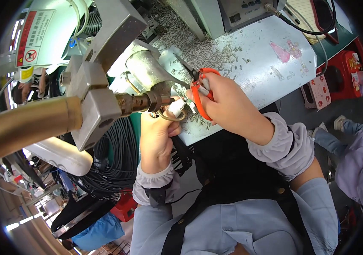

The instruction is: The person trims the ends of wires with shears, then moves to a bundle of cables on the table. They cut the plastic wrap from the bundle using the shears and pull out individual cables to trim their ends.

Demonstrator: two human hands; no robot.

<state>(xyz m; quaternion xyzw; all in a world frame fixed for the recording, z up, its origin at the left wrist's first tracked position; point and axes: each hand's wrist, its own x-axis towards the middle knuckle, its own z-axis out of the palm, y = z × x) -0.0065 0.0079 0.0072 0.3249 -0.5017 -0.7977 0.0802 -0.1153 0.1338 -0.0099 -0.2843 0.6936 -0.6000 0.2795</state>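
Note:
My right hand (231,100) is closed round the scissors (198,102), fingers through their orange-red handle loops. The dark blades point up and left, over the scattered metal pieces. Just left of it, my left hand (156,138) is raised under the machine head with its fingers curled together. A small white piece (176,107) shows at its fingertips; the machine's metal parts partly hide what it grips. Close above both hands is the machine's grey metal nozzle-like part (145,68), and a thin looped tube (171,117) passes beside the left fingers.
Many small silvery metal pieces (215,53) lie over the pale worktop (258,80). A brass-coloured cylinder (32,125) on a metal block juts across the left. Coiled black cables (115,157) hang beside my left arm. A control box (249,12) stands behind; a red stool (343,76) is at right.

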